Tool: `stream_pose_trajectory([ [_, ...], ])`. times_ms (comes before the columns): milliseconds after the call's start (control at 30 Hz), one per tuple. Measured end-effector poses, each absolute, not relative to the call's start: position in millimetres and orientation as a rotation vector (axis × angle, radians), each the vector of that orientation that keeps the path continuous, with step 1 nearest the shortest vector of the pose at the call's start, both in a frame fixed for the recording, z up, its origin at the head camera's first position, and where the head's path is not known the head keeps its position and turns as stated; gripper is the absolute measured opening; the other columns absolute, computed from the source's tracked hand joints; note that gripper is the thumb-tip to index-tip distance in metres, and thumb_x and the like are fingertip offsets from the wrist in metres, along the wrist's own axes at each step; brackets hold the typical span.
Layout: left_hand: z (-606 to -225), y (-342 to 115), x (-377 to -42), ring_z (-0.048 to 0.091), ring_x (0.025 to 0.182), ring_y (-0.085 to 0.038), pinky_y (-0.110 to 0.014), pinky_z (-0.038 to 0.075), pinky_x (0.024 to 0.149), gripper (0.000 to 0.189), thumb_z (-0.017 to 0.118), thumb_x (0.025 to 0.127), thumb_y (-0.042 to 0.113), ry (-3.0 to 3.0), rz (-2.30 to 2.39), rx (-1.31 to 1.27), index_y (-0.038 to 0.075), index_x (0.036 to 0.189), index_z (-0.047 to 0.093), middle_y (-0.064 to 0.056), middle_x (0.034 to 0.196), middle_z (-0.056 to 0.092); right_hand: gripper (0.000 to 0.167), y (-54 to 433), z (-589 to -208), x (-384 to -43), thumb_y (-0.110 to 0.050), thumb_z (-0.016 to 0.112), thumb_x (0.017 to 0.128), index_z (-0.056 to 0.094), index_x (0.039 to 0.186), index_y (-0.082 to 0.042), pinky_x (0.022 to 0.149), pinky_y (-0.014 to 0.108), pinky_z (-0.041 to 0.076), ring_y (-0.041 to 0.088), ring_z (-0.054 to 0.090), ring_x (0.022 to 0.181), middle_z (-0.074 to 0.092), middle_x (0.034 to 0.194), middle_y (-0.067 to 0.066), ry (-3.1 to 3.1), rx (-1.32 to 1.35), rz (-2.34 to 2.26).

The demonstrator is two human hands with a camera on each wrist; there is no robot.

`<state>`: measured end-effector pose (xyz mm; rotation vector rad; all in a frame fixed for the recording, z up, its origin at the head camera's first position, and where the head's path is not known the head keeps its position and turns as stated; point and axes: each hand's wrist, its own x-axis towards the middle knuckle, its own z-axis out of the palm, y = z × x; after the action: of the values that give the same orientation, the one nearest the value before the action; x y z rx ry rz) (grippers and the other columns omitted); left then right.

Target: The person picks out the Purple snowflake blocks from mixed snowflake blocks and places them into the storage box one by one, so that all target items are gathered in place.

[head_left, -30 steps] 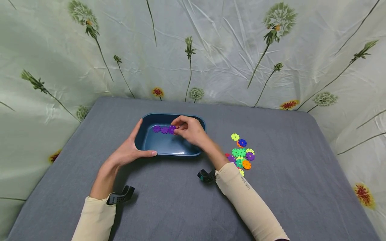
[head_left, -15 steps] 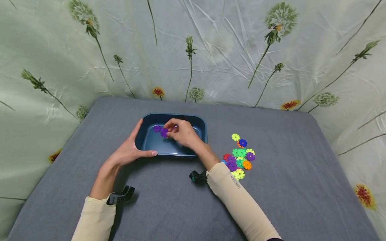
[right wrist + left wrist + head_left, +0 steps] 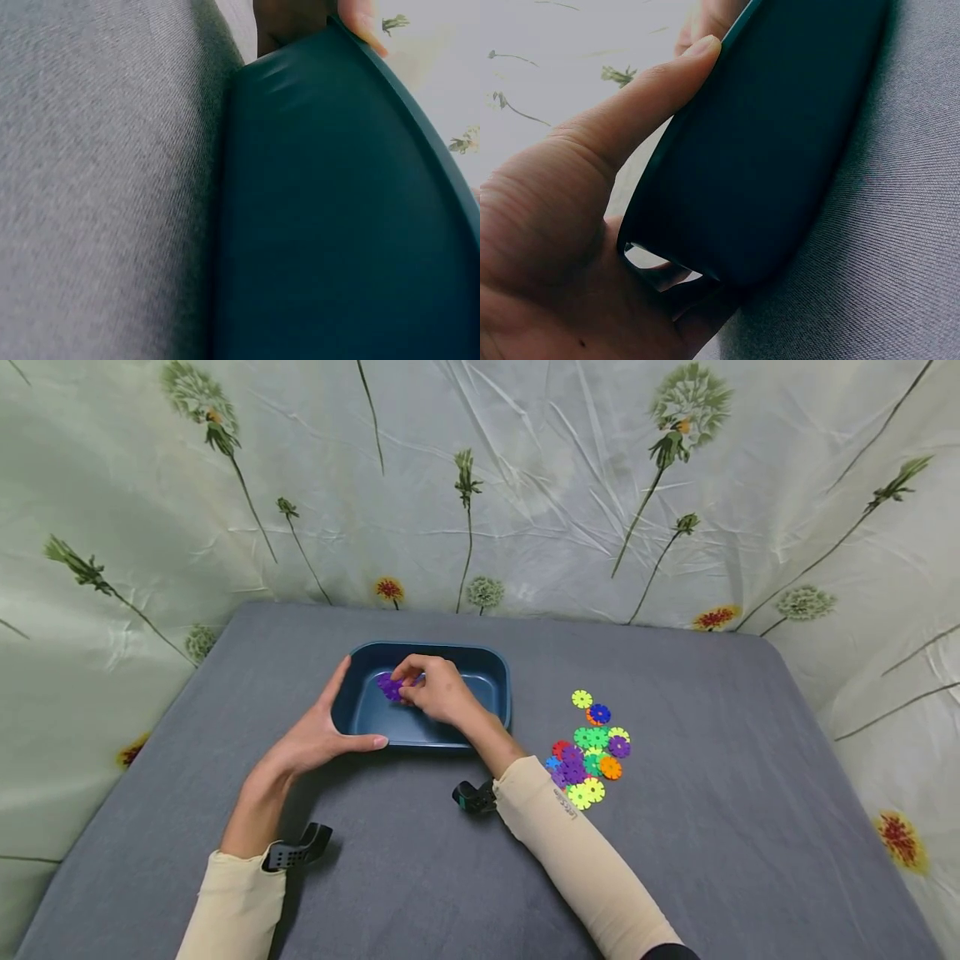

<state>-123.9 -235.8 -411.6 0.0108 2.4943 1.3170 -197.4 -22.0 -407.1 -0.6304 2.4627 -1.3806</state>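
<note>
A dark blue rectangular tub (image 3: pixel 450 737) stands on the table, with my left hand (image 3: pixel 315 739) gripping its left end. The thumb lies along the near rim and the fingers reach round the end wall, as the left wrist view (image 3: pixel 577 210) also shows. My right hand (image 3: pixel 438 689) is over the tub's inside and pinches a purple notched snowflake disc (image 3: pixel 390 687) between thumb and fingers. More purple shows beside and behind the fingertips; how many discs are there, I cannot tell. The right wrist view has mostly the tub's outer wall (image 3: pixel 337 202), hiding the right fingers.
Right of the tub lies a loose pile of snowflake discs, with green (image 3: pixel 592 737), purple (image 3: pixel 573 768), orange (image 3: pixel 611 767), yellow (image 3: pixel 585 794), blue (image 3: pixel 599 714) and red ones. A grey cloth (image 3: pixel 720 793) covers the table; a flowered curtain (image 3: pixel 540 510) hangs behind.
My right hand has moved left inside the tub, along the row of purple discs, which now show bunched at its fingertips. My left hand has kept its hold on the tub.
</note>
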Motion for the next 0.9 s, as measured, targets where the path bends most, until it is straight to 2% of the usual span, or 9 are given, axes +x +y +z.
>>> stream_pose_trajectory([
  [167,-412.4,-235.8,-123.9,0.009,0.158,-0.052,-0.077,0.016,0.12,0.136,0.09,0.08,0.038,2.492,1.314,0.001,0.043,0.164,-0.018,-0.021,0.176,-0.005,0.012,-27.2,-406.1,-199.3,-0.006,0.072,0.097,0.075,0.107,-0.011,0.065,0.017,0.045,0.01,0.062,0.076,0.072,0.096,0.006,2.504,-0.637,-1.296],
  [433,-411.5,-236.1,-123.5,0.009,0.158,-0.053,-0.077,0.017,0.12,0.136,0.09,0.081,0.037,2.493,1.316,0.003,0.043,0.164,-0.017,-0.022,0.176,-0.005,0.013,-33.0,-407.4,-202.4,-0.004,0.069,0.098,0.074,0.109,-0.009,0.066,0.016,0.044,0.009,0.059,0.075,0.071,0.093,0.005,2.475,-0.65,-1.243],
  [900,-412.0,-236.2,-124.7,0.008,0.158,-0.053,-0.077,0.016,0.121,0.135,0.089,0.081,0.037,2.494,1.311,-0.001,0.042,0.164,-0.018,-0.021,0.176,-0.006,0.018,-40.5,-410.3,-205.2,0.003,0.066,0.097,0.073,0.11,-0.006,0.061,0.016,0.047,0.012,0.071,0.072,0.073,0.087,0.008,2.426,-0.625,-1.205],
])
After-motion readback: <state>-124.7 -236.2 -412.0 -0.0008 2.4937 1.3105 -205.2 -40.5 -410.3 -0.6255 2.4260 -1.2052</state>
